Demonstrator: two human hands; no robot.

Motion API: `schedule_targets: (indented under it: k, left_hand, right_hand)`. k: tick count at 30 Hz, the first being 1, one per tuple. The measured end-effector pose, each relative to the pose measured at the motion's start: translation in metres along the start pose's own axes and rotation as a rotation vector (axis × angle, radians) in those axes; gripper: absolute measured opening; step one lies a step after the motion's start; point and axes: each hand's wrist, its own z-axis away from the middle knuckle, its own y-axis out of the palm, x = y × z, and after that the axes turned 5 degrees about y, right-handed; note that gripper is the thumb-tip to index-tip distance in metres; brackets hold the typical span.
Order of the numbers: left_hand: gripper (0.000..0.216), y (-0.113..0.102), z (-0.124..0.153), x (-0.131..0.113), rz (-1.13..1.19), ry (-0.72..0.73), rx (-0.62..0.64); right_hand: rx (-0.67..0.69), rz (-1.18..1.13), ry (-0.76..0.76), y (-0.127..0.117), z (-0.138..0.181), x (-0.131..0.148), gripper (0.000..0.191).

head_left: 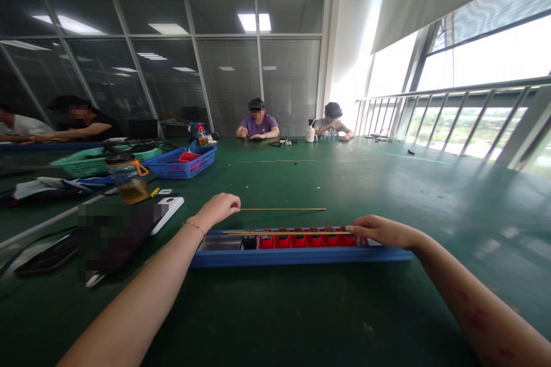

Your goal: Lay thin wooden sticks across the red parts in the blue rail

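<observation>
A long blue tray (301,256) lies crosswise on the green table in front of me. Several red parts (307,238) sit in a row inside it, with a thin brass rod (284,233) lying along their tops. My left hand (217,207) is closed in a pinch on the left end of a second thin rod (284,209), which lies on the table just behind the tray. My right hand (379,231) rests on the tray's right end, fingers curled against the last red part and the rod's end.
A dark tablet (112,238), a white phone (169,211) and a black phone (47,255) lie to my left. Further back stand a bottle with an orange cap (128,179), a blue basket (185,163) and a green basket (94,161). Other people sit at the far edge and at the left.
</observation>
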Motion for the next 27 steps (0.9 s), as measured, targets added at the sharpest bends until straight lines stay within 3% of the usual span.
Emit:
schedule_targets:
  k: [7,15,22,27]
  left_hand:
    - [0.012,0.022,-0.008,0.001,-0.051,-0.019,0.095]
    - [0.016,0.03,-0.005,0.005,-0.077,-0.003,0.074]
    - [0.016,0.03,-0.002,0.005,-0.071,-0.015,0.068]
    - [0.016,0.029,-0.002,0.004,-0.066,-0.025,0.065]
  right_hand:
    - [-0.033,-0.115,-0.014,-0.001,-0.001,-0.002,0.04]
    - [-0.302,-0.124,-0.003,-0.007,-0.001,-0.003,0.046]
    - [-0.526,-0.106,0.02,-0.039,0.019,-0.014,0.045]
    - [-0.586,-0.026,0.086,-0.059,0.028,-0.028,0.048]
